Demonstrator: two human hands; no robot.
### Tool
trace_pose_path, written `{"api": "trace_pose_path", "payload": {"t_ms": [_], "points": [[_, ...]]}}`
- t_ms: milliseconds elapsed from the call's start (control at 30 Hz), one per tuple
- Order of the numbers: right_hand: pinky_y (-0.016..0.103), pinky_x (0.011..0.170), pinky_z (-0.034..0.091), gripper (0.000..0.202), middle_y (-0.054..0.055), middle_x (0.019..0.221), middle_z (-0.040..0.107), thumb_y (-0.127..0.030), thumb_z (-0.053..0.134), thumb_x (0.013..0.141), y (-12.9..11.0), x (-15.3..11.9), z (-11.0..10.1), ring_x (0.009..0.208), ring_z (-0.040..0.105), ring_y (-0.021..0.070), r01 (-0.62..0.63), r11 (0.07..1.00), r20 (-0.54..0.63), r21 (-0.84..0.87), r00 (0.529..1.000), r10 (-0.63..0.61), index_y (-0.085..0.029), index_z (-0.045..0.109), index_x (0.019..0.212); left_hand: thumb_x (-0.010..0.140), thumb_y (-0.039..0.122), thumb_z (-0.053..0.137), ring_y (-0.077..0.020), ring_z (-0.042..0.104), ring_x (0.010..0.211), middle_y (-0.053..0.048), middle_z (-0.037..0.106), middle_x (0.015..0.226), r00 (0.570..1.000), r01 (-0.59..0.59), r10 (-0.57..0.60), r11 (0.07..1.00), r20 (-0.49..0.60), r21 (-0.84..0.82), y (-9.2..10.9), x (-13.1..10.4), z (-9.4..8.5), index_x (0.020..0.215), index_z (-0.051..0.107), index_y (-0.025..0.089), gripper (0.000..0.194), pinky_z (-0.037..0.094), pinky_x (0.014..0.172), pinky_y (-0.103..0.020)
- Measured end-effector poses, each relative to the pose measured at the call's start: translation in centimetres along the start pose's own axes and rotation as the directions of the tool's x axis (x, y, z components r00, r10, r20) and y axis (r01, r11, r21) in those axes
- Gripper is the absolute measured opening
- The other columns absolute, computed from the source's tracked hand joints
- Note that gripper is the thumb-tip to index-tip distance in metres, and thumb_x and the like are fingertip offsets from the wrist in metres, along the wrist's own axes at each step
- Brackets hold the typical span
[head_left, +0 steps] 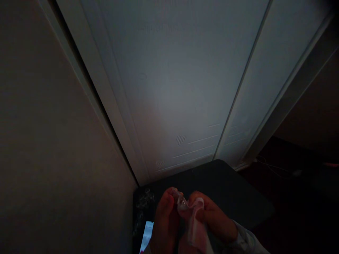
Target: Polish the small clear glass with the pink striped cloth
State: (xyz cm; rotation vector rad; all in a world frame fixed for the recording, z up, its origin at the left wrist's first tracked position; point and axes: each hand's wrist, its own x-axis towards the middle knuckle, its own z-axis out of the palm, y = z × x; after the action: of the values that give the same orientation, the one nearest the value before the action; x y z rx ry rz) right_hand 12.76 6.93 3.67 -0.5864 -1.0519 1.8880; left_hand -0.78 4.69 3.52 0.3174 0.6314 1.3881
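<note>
Low in the dim head view, my left hand (164,211) is closed, thumb and fingers pinching a small clear, shiny plastic-like piece (182,203). Close beside it on the right, my right hand (213,213) is closed around a pink-and-white cloth (197,231) that hangs down between the hands. The clear piece touches the cloth's upper edge; whether they are joined I cannot tell. Both hands are above a dark flat surface (225,183). The palms and most fingertips are hidden or too dark to make out.
A lit screen (147,234) shows at the lower left, partly behind my left forearm. Crumpled clear plastic (145,201) lies on the dark surface's left side. White panels (180,88) rise behind, with a beige wall (53,141) at left. Thin white cables (272,165) are at right.
</note>
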Motion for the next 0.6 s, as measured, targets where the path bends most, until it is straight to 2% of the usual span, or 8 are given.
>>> {"api": "trace_pose_path", "payload": {"t_ms": [167, 300, 467, 533, 600], "points": [[0.02, 0.05, 0.033, 0.037, -0.003, 0.058, 0.055, -0.046, 0.078, 0.058, 0.7, 0.3, -0.6, 0.05, 0.043, 0.0075, 0.043, 0.998, -0.044, -0.047, 0.998, -0.045, -0.016, 0.062, 0.072, 0.067, 0.038, 0.076, -0.013, 0.059, 0.072, -0.001, 0.064, 0.076, 0.996, -0.086, 0.081, 0.992, 0.047, 0.091, 0.3, 0.2, 0.4, 0.082, 0.066, 0.017, 0.028, 0.048, 0.069, -0.025], [0.021, 0.05, 0.036, 0.037, 0.0, 0.061, 0.06, -0.05, 0.072, 0.065, 1.4, 0.7, -1.5, 0.051, 0.048, 0.0094, 0.046, 0.995, -0.136, -0.094, 0.989, -0.059, -0.014, 0.066, 0.074, 0.06, 0.036, 0.08, -0.0145, 0.062, 0.072, -0.001, 0.067, 0.077, 0.974, -0.217, 0.227, 0.941, -0.008, 0.259, 0.8, 0.7, 0.0, 0.081, 0.065, 0.017, 0.032, 0.049, 0.068, -0.024], [0.028, 0.06, 0.044, 0.041, 0.004, 0.07, 0.066, -0.054, 0.058, 0.078, 1.2, 0.9, -2.5, 0.062, 0.057, 0.0162, 0.098, 0.973, -0.221, -0.209, 0.964, -0.145, -0.015, 0.068, 0.088, 0.059, 0.031, 0.079, -0.0195, 0.066, 0.083, -0.005, 0.072, 0.09, 0.958, -0.221, 0.281, 0.856, -0.063, 0.468, 1.3, 0.8, -0.5, 0.089, 0.065, 0.019, 0.035, 0.051, 0.07, -0.027], [0.032, 0.068, 0.047, 0.043, 0.005, 0.078, 0.067, -0.055, 0.053, 0.081, 0.8, 0.9, -2.3, 0.07, 0.059, 0.0192, 0.129, 0.939, -0.179, -0.318, 0.965, -0.193, -0.016, 0.068, 0.091, 0.06, 0.027, 0.077, -0.0211, 0.066, 0.086, -0.006, 0.072, 0.093, 0.955, -0.222, 0.293, 0.804, -0.042, 0.552, 1.4, 0.7, -0.5, 0.091, 0.066, 0.019, 0.034, 0.051, 0.073, -0.029], [0.035, 0.078, 0.046, 0.042, 0.007, 0.092, 0.068, -0.053, 0.05, 0.084, 0.3, 0.8, -1.6, 0.084, 0.061, 0.0219, 0.161, 0.893, -0.073, -0.42, 0.975, -0.21, -0.017, 0.068, 0.098, 0.062, 0.024, 0.075, -0.022, 0.065, 0.088, -0.006, 0.071, 0.094, 0.953, -0.243, 0.304, 0.75, 0.005, 0.616, 1.5, 0.6, -0.5, 0.093, 0.066, 0.019, 0.032, 0.05, 0.077, -0.031]]}}
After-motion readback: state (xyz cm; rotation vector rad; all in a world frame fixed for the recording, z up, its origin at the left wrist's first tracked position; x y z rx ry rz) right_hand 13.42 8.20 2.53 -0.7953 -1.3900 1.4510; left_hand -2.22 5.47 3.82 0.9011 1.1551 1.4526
